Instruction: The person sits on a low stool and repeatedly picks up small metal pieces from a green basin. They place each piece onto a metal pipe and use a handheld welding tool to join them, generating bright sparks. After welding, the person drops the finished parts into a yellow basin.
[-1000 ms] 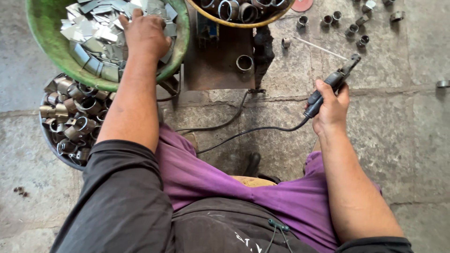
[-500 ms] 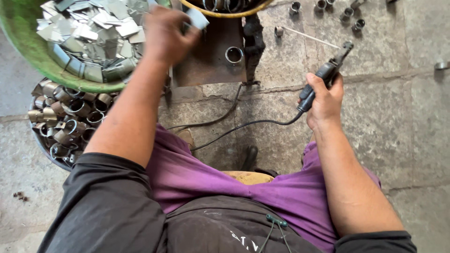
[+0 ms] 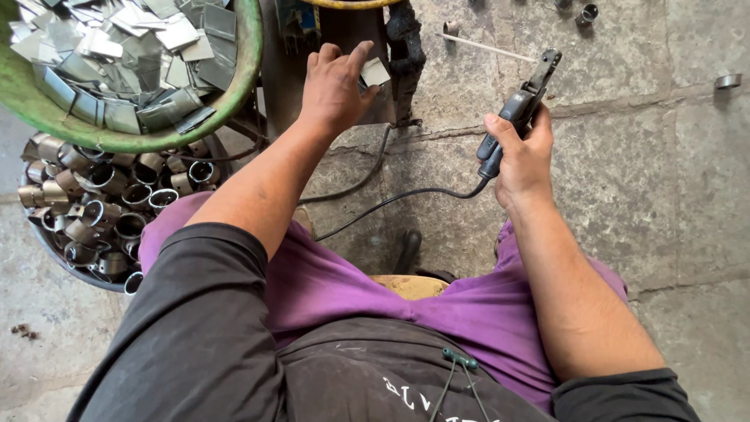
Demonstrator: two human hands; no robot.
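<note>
Your left hand point(image 3: 334, 86) pinches one small metal plate point(image 3: 374, 72) over the dark stand point(image 3: 312, 70), not yet set down. Your right hand point(image 3: 522, 152) grips the welding holder point(image 3: 516, 109), idle, right of it; joining remains.

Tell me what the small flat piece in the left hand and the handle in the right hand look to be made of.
The small flat piece held by the left hand looks like thin sheet metal: pale grey, dull sheen, crisp cut edges, matching the plates in the green bowl. The handle gripped by the right hand seems dark moulded plastic or rubber, matt, with a metal clamp head.
</note>
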